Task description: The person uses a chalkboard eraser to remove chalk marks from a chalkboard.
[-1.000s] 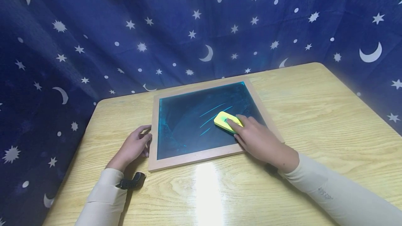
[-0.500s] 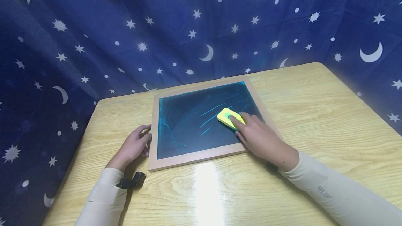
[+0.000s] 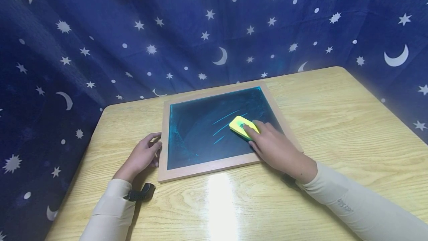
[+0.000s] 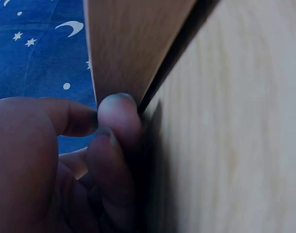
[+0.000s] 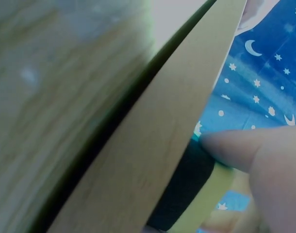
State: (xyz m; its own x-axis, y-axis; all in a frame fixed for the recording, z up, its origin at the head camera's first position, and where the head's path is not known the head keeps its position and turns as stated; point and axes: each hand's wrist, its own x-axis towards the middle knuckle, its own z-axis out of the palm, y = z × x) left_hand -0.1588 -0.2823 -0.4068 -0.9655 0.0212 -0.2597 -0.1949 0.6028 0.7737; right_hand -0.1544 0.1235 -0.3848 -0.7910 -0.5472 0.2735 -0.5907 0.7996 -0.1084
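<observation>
A chalkboard (image 3: pixel 197 137) in a light wooden frame (image 3: pixel 214 166) lies on the table, with light blue diagonal strokes (image 3: pixel 226 117) near its middle. My right hand (image 3: pixel 275 150) grips a yellow chalkboard eraser (image 3: pixel 236 122) from above, over the right ends of the strokes. The right wrist view shows the eraser's dark underside (image 5: pixel 187 182) beyond the frame edge. My left hand (image 3: pixel 142 155) rests at the frame's left side, its bent fingertips (image 4: pixel 120 114) against the outer edge in the left wrist view. Part of the strokes is hidden by the eraser.
The wooden table (image 3: pixel 351 122) extends around the board, with a bright reflection (image 3: pixel 222 203) in front. A dark blue curtain (image 3: pixel 180 29) with moons and stars hangs behind and at the left. A black strap (image 3: pixel 140 193) sits on the left sleeve.
My right hand slides the eraser up and right, then a little back to the left. The blue strokes look the same, and my left hand stays put.
</observation>
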